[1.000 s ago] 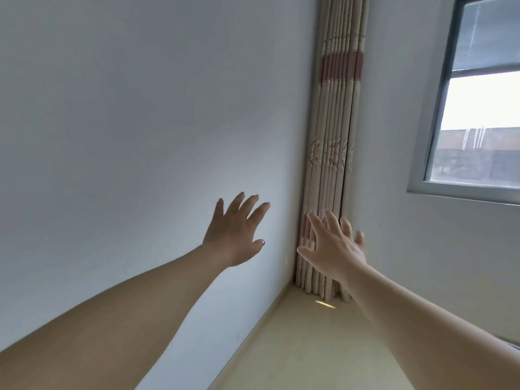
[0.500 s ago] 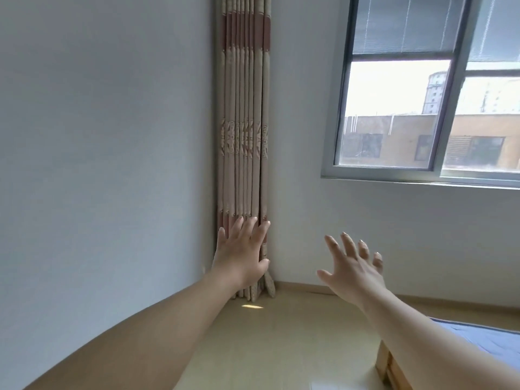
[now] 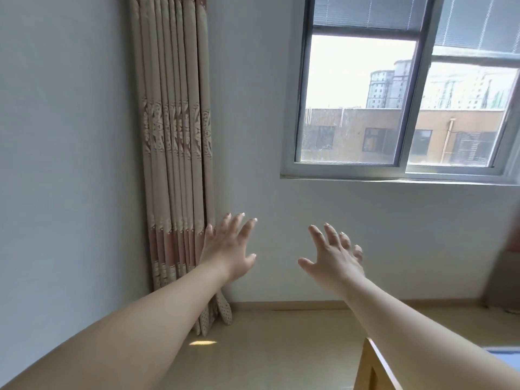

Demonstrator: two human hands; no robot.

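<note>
Beige-and-pink curtain (image 3: 174, 136) hangs gathered in folds in the room's corner, reaching down to the floor (image 3: 281, 347). On my feed it sits just left of the left hand (image 3: 229, 249), whose outer edge overlaps the curtain's right fold; I cannot tell whether they touch.

Both hands are raised, palms forward, and hold nothing. The left hand's fingers (image 3: 247, 229) are straight and spread. The right hand (image 3: 333, 260) is apart to its right, with its fingers (image 3: 316, 235) fanned and slightly bent. Beyond both sets of fingers is bare white wall (image 3: 365, 235). A window (image 3: 399, 171) is above and to the right of them, and a wooden bed (image 3: 371, 367) edge shows below the right forearm.

A second ago the curtain stood behind the right hand, and half a second ago it stood behind the left. The view has swung right, so the curtain has slid past both hands and the window has come into full view.

I judge the reach is drifting off the curtain toward the wall under the window. If the curtain is to be drawn, the left hand is nearest and would need to come back left and close on a fold.
</note>
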